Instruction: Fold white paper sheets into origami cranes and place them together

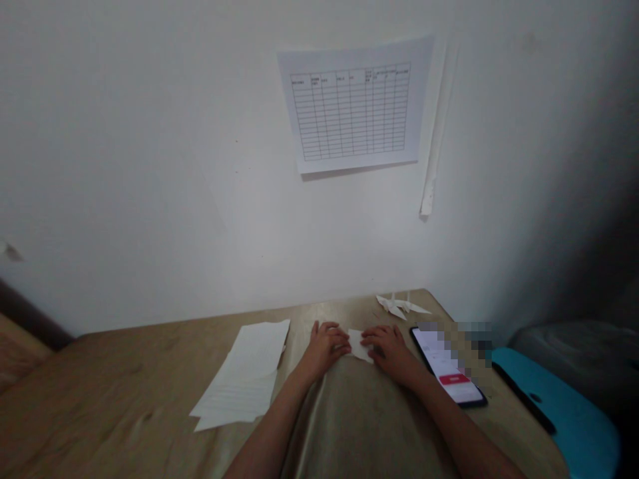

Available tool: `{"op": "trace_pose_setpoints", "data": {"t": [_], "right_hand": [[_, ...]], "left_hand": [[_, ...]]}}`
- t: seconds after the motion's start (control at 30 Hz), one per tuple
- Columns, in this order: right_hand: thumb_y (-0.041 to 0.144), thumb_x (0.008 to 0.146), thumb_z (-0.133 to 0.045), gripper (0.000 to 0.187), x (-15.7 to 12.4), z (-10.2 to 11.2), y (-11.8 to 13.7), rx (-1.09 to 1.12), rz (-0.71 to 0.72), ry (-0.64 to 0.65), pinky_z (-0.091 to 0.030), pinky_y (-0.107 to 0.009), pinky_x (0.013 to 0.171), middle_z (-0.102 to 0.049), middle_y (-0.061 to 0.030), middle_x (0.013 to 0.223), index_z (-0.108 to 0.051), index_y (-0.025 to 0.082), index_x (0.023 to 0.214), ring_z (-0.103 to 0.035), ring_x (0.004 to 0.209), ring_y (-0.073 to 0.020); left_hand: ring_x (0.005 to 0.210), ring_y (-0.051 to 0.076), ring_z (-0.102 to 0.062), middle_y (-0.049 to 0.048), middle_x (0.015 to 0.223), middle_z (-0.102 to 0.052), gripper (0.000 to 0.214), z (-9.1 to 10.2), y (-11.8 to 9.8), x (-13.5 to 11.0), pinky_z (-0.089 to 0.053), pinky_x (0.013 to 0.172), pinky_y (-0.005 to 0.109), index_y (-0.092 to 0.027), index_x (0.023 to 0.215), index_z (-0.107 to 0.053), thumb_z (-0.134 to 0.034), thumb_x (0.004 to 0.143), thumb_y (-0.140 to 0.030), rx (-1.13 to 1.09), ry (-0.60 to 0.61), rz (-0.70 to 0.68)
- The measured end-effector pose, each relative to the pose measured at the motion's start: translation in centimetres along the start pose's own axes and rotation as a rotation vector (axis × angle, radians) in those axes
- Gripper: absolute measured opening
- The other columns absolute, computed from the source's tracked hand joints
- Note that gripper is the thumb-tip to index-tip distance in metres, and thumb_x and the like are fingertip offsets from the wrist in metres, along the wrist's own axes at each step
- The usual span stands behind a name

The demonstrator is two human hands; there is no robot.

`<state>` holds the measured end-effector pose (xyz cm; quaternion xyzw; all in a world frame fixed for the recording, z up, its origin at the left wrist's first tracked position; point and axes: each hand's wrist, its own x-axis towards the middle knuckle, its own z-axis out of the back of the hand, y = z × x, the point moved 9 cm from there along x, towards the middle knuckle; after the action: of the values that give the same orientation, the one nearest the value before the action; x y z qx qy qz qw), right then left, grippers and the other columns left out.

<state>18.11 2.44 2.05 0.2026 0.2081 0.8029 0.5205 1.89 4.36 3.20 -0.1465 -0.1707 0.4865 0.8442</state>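
White paper [360, 346], folded small, is held flat on a tan table [124, 399] between two hands, steadied from both sides so that it cannot slide. To its left, the left hand [324, 347] is palm down and half open, its fingertips resting on the paper's edge. To its right, the right hand [389, 352] is posed likewise, touching without a pinch. Beyond the paper, folded paper cranes [402, 306] are set out of the way. A stack of paper sheets [239, 376] is kept within reach to its left, and a smartphone [446, 366] lies to its right.
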Motion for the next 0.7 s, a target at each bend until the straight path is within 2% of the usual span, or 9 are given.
{"op": "trace_pose_setpoints", "data": {"t": [0.3,0.43,0.7], "right_hand": [[0.036,0.085,-0.068,0.021,-0.2,0.5,0.5,0.047,-0.016,-0.015,-0.010,-0.056,0.122,-0.065,-0.0051,0.134,-0.073,0.028,0.103,-0.047,0.135,-0.0271],[0.032,0.087,-0.064,0.017,-0.1,0.3,0.6,0.042,-0.020,-0.025,-0.010,-0.056,0.122,-0.065,-0.0044,0.134,-0.071,0.027,0.101,-0.047,0.135,-0.0265],[0.027,0.089,-0.056,0.025,0.0,-0.2,0.4,-0.012,-0.014,-0.030,-0.009,-0.058,0.122,-0.062,-0.0027,0.136,-0.065,0.029,0.112,-0.045,0.136,-0.0252]], "left_hand": [[0.128,0.024,-0.053,0.0028,0.119,-0.071,0.012,-0.4,-1.0,0.1,-0.013,0.122,0.060,-0.026,0.101,-0.072,-0.062,0.096,-0.032,0.040,-0.055,-0.013],[0.128,0.024,-0.053,0.0038,0.120,-0.070,0.014,-0.5,-1.0,0.1,-0.012,0.122,0.060,-0.026,0.100,-0.072,-0.061,0.097,-0.033,0.035,-0.053,-0.012],[0.133,0.028,-0.050,0.0016,0.120,-0.074,0.012,-0.5,0.6,0.0,-0.013,0.121,0.062,-0.031,0.100,-0.076,-0.069,0.091,-0.031,-0.048,-0.078,0.032]]}}
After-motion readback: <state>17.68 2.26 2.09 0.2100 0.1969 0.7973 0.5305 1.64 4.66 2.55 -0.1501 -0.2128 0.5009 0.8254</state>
